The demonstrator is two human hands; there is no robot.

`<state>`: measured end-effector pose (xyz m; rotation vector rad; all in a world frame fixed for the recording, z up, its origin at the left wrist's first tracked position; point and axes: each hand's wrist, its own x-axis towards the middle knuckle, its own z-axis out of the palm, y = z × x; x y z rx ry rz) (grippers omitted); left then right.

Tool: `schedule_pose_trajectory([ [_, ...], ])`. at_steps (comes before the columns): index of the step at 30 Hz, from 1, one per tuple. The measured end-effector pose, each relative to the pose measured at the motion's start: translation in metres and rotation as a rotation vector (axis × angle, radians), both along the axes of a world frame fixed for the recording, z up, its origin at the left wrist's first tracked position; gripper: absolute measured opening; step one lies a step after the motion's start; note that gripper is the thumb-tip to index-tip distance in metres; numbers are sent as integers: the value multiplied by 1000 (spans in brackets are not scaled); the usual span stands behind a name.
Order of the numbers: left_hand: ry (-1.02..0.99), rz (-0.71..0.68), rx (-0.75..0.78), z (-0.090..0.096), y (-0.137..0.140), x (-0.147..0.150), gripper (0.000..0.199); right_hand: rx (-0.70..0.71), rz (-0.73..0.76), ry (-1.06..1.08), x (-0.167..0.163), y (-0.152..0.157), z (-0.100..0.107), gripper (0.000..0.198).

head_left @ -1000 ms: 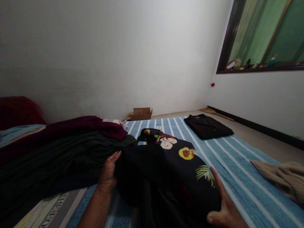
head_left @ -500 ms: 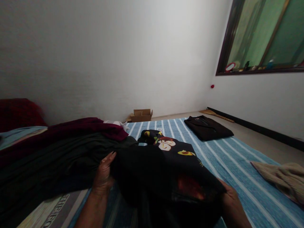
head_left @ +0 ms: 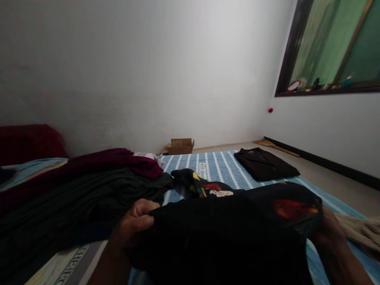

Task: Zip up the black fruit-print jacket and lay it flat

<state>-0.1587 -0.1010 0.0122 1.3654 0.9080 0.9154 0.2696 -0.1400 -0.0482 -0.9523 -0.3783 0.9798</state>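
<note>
A black garment with a colourful fruit print (head_left: 225,225) is stretched between my hands, low in front of me. My left hand (head_left: 135,221) pinches its left edge between thumb and fingers. At the opposite edge, my right hand (head_left: 331,231) grips the cloth, its fingers partly hidden behind the fabric. The far part of the garment trails onto the blue striped sheet (head_left: 222,166), showing yellow, red and white print. Whether it is a top or trousers I cannot tell.
Left of my hands lie a dark green garment (head_left: 118,186) and a maroon one (head_left: 118,158) in a heap. A folded dark brown garment (head_left: 265,164) rests at the far right, and a beige cloth (head_left: 362,231) nearer. A cardboard box (head_left: 180,147) stands by the wall.
My right hand has moved right and slightly up, and my left hand a little right. The black garment is spread wider, with its far part pulled lower. The view has shifted slightly left.
</note>
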Motion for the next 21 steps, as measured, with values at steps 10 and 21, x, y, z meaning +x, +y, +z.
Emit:
schedule_pose_trajectory([
  [10, 1094, 56, 491, 35, 25, 49, 29, -174, 122, -5, 13, 10, -35, 27],
  [21, 1057, 188, 760, 15, 97, 104, 29, -163, 133, -1017, -4, -47, -40, 69],
])
